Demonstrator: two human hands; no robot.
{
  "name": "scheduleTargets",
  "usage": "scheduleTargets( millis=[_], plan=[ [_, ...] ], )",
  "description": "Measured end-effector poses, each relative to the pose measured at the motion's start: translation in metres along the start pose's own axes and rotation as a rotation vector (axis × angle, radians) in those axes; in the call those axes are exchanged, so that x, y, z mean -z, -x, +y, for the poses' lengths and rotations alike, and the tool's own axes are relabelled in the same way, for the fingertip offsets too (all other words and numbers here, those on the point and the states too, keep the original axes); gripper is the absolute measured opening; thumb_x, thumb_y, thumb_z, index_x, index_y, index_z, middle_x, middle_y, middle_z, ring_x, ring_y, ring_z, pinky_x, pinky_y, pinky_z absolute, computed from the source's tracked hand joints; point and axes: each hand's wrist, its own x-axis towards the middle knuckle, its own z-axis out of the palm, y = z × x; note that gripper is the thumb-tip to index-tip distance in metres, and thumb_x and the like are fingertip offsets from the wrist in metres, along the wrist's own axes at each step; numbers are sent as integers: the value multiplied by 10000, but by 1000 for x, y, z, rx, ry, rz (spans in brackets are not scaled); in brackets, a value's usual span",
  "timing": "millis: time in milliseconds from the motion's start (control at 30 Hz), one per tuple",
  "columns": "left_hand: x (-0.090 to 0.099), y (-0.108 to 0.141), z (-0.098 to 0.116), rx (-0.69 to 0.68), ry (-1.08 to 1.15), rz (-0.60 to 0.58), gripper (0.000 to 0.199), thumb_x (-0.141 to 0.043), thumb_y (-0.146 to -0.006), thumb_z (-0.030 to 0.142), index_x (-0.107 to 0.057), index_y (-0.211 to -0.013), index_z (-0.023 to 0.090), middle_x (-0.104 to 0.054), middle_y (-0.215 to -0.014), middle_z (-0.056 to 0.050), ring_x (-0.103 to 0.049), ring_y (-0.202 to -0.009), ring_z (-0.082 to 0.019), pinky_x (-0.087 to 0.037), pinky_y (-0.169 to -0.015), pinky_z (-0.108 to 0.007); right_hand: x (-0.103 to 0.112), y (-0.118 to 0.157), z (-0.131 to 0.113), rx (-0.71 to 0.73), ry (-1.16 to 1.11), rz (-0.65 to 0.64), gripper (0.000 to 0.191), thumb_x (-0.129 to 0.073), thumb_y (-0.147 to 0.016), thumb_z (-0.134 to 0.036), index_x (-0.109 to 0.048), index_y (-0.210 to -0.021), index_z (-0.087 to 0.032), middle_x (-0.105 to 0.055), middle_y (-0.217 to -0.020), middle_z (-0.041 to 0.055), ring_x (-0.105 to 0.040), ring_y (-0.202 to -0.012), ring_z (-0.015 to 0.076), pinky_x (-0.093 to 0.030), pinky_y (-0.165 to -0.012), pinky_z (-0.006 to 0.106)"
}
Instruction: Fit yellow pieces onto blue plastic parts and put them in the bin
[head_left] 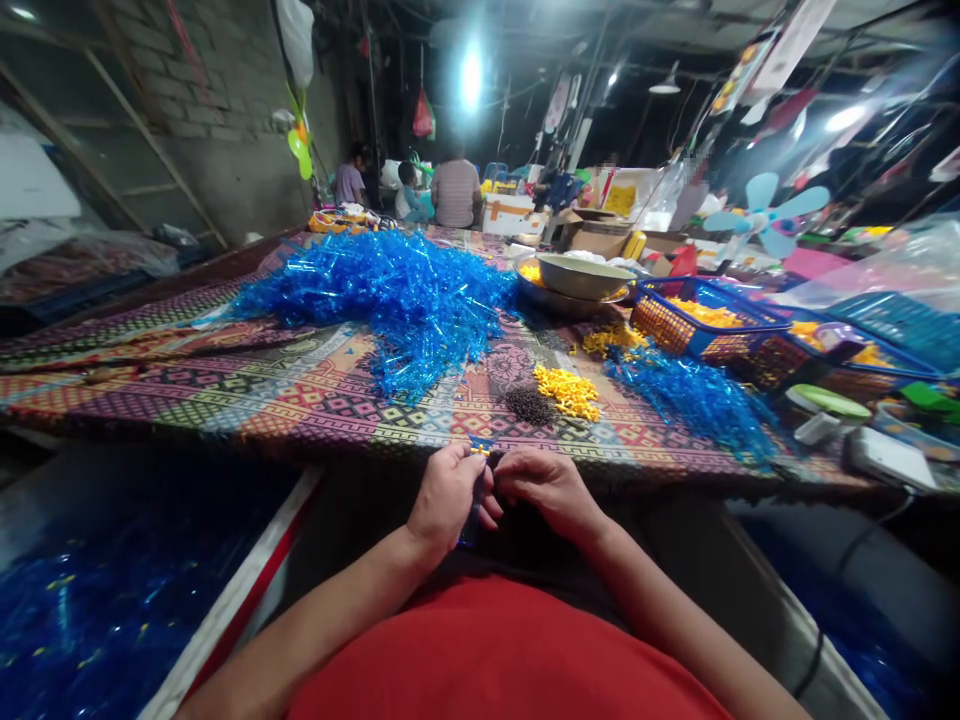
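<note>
My left hand is closed around a translucent blue plastic piece with a small yellow part at its top, just off the table's near edge. Close beside it, my right hand has its fingers pinched together near the blue piece; whatever they hold, if anything, is too small to make out. Beyond my hands lie a pile of small yellow parts and a heap of tiny dark beads. A large mound of blue plastic pieces spreads across the patterned cloth.
At right are more blue pieces, a blue basket of yellow parts, stacked bowls and a white device with a cable. A bin edge borders blue pieces at lower left. A fan stands at right; people sit far back.
</note>
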Motion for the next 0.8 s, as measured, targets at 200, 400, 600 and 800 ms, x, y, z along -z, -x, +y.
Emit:
scheduleTargets(
  millis=[200,400,600,800],
  plan=[
    [-1,0,1,3,-3,8,132,-442,-769,245,-453,-677,152,-520,-490,28,-539,-356,-140,-431,-285,-234,-1,2,2,-79,-39,-45,145,-698,-706,-286,-647,-759,-161,-564,-646,-17,-512,-534,82,-437,-507,206],
    [-1,-2,0,51,61,-5,123,-452,-758,243,-453,-676,152,-518,-434,21,-537,-344,-149,-442,-291,-244,-7,4,3,-48,-56,-17,156,-701,-703,-271,-624,-780,-160,-566,-669,-14,-505,-567,87,-426,-536,213],
    [2,-2,1,39,51,-9,147,-442,-767,272,-461,-686,151,-526,-468,13,-539,-357,-143,-449,-306,-246,-8,4,2,-18,-114,13,127,-674,-732,-252,-637,-824,-174,-585,-744,-4,-510,-572,83,-418,-536,217],
    [7,4,-1,-159,-297,-24,169,-405,-814,308,-471,-747,168,-535,-610,18,-535,-404,-104,-423,-323,-196,-5,-2,2,-24,-202,135,94,-677,-736,-236,-637,-791,-172,-610,-603,-12,-524,-491,89,-423,-492,220]
  ],
)
